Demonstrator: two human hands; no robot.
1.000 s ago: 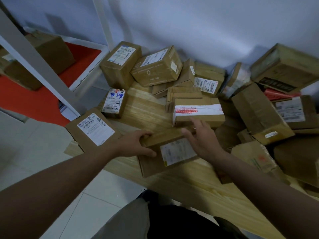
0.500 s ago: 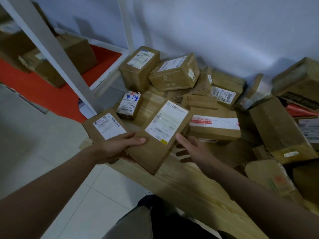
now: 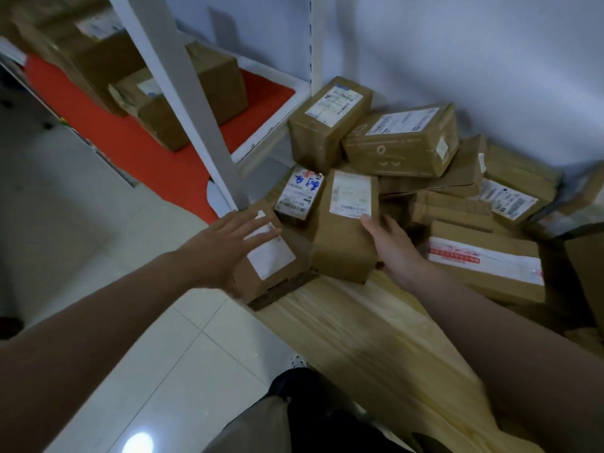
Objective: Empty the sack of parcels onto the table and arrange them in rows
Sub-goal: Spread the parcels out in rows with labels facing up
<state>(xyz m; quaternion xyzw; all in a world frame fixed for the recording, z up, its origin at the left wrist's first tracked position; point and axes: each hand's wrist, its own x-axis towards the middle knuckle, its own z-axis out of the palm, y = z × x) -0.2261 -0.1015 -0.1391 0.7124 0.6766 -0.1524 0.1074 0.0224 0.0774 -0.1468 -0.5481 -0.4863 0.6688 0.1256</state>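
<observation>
Several brown cardboard parcels lie on the wooden table (image 3: 359, 328). My right hand (image 3: 395, 250) grips the right edge of a flat brown parcel (image 3: 340, 250) with a white label, thumb on top; the parcel lies near the table's left end. My left hand (image 3: 222, 246) is spread flat, fingers straight, over a labelled parcel (image 3: 271, 266) at the table's left corner. Just behind them sits a small parcel with blue writing (image 3: 299, 197). A parcel with red-and-white tape (image 3: 483, 263) lies to the right of my right hand. No sack is in view.
More parcels are piled against the wall, among them a tall box (image 3: 330, 122) and a long box (image 3: 402, 142). A white shelf post (image 3: 183, 93) stands at the table's left corner, with a red shelf (image 3: 157, 152) holding boxes (image 3: 222, 86) behind it. Tiled floor (image 3: 163, 354) lies left.
The flat parcel, held up in both hands before, now lies near the table's left end beside the corner parcel. My left hand has let go and spread over the corner parcel. The view shifted left.
</observation>
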